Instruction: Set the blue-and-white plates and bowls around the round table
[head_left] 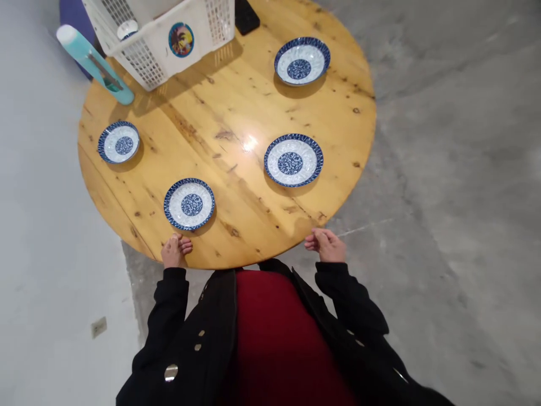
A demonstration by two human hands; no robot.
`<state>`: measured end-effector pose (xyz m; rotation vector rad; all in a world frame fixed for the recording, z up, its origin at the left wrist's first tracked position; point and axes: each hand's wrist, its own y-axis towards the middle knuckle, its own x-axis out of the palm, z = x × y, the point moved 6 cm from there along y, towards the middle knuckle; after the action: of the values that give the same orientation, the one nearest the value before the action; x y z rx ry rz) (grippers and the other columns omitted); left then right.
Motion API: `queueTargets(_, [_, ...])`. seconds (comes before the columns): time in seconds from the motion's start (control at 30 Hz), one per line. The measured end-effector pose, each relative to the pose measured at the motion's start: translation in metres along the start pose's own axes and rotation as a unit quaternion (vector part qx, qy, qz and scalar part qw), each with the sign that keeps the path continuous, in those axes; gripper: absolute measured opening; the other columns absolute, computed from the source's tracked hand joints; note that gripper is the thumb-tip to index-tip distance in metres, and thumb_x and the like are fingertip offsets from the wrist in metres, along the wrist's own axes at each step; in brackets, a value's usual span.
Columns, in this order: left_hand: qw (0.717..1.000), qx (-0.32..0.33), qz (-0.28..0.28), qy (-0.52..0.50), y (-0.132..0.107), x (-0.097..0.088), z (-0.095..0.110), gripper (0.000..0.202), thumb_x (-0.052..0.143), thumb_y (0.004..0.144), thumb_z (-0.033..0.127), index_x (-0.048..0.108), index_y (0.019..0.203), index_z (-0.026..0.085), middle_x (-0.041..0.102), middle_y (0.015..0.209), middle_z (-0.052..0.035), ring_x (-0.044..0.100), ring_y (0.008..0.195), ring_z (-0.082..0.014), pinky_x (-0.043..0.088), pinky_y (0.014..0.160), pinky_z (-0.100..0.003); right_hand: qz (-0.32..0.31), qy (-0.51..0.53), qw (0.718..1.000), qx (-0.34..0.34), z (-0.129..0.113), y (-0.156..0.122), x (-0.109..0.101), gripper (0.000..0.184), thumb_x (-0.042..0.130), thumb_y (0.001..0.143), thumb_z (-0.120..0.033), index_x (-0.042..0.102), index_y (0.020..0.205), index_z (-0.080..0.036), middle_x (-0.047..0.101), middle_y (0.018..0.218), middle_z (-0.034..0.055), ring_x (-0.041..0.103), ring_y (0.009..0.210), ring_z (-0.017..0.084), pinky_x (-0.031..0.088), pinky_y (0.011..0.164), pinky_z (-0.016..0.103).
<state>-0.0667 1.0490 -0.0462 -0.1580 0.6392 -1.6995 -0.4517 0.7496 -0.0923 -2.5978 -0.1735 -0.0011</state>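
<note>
My left hand rests at the near edge of a round wooden table, fingers loosely curled, holding nothing. It lies just below a blue-and-white patterned plate. My right hand hovers by the table's near right rim, fingers loosely bent and empty. Three more such plates lie on the table: one at the left, one mid-right, one at the far right.
A white plastic basket with a round sticker stands at the table's far side. A teal and white bottle leans beside it. A dark object lies behind the basket. Grey concrete floor lies to the right; a white wall is on the left.
</note>
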Motion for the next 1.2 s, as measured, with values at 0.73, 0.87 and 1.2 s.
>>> queueTargets(0.73, [0.996, 0.016, 0.068, -0.052, 0.028, 0.044, 0.009, 0.016, 0.054, 0.073, 0.026, 0.048, 0.084, 0.017, 0.062, 0.066, -0.0030, 0.068, 0.053, -0.0188, 0.057, 0.042, -0.026, 0.015, -0.023, 0.999, 0.038, -0.049, 0.086, 0.077, 0.023, 0.070, 0.083, -0.033, 0.057, 0.074, -0.018, 0.066, 0.055, -0.0007, 0.063, 0.042, 0.011, 0.047, 0.036, 0.015])
queueTargets(0.87, [0.996, 0.012, 0.073, -0.052, 0.031, 0.041, 0.010, 0.015, 0.054, 0.072, 0.026, 0.046, 0.082, 0.017, 0.063, 0.067, -0.0039, 0.068, 0.053, -0.0187, 0.060, 0.045, -0.030, -0.002, -0.026, 0.998, 0.048, -0.058, 0.096, 0.090, 0.024, 0.067, 0.087, -0.036, 0.055, 0.077, -0.018, 0.068, 0.061, -0.0001, 0.064, 0.041, 0.012, 0.048, 0.034, 0.016])
queueTargets(1.2, [0.996, 0.020, 0.073, -0.050, 0.037, 0.037, 0.009, 0.018, 0.056, 0.068, 0.028, 0.050, 0.081, 0.017, 0.062, 0.065, -0.0039, 0.069, 0.052, -0.0218, 0.061, 0.046, -0.033, 0.028, -0.051, 0.998, 0.024, -0.065, 0.116, 0.117, 0.012, 0.064, 0.081, -0.019, 0.052, 0.081, -0.019, 0.060, 0.048, -0.0044, 0.065, 0.043, 0.014, 0.049, 0.035, 0.016])
